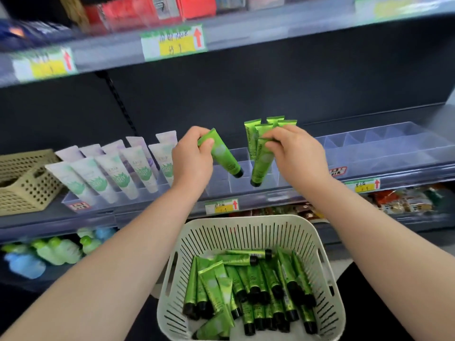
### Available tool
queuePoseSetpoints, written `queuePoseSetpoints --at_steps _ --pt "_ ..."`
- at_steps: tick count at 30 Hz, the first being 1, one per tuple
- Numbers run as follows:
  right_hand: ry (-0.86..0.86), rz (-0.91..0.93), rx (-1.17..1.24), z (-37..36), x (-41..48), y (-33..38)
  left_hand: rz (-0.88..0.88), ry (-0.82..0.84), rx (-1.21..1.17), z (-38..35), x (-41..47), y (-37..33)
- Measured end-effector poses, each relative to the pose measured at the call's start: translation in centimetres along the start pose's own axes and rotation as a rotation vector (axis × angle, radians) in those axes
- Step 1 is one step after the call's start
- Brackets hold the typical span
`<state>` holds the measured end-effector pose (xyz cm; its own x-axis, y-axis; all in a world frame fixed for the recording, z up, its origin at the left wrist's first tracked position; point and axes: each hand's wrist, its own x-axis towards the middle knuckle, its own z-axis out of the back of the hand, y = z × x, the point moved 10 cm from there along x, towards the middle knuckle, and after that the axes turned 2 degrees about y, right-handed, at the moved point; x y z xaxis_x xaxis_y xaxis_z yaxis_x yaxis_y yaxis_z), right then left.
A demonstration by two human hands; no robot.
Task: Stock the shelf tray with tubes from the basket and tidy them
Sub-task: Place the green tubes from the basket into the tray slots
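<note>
My left hand [192, 158] grips a green tube [225, 157] by its flat end, black cap pointing down and right over the clear shelf tray [369, 153]. My right hand [295, 153] pinches the flat end of a second green tube [262, 163], cap down above a front compartment. Behind it, several green tubes [256, 130] stand upright in the tray. Below, a white slotted basket [246, 232] holds several more green tubes [248, 286] lying loose.
White tubes with green leaves [115, 173] fill the tray's left part. A beige perforated basket [27, 185] sits at the shelf's far left. Price labels [221, 205] line the shelf edge. Bottles [49, 252] fill the lower shelf; another shelf [246, 33] hangs above.
</note>
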<state>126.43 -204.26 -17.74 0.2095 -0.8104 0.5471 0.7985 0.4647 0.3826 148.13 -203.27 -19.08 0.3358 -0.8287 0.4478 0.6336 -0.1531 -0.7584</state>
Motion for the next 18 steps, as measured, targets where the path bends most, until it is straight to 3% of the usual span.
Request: queuePoseSetpoints --at_steps 8,18 --pt "-0.029 0.039 -0.062 -0.5 3.9 -0.9 -0.022 0.005 0.192 -3.7 5.2 -1.0" --pt "-0.028 0.075 -0.087 -2.9 5.9 -2.3 -0.081 0.248 0.346 -10.8 9.7 1.4"
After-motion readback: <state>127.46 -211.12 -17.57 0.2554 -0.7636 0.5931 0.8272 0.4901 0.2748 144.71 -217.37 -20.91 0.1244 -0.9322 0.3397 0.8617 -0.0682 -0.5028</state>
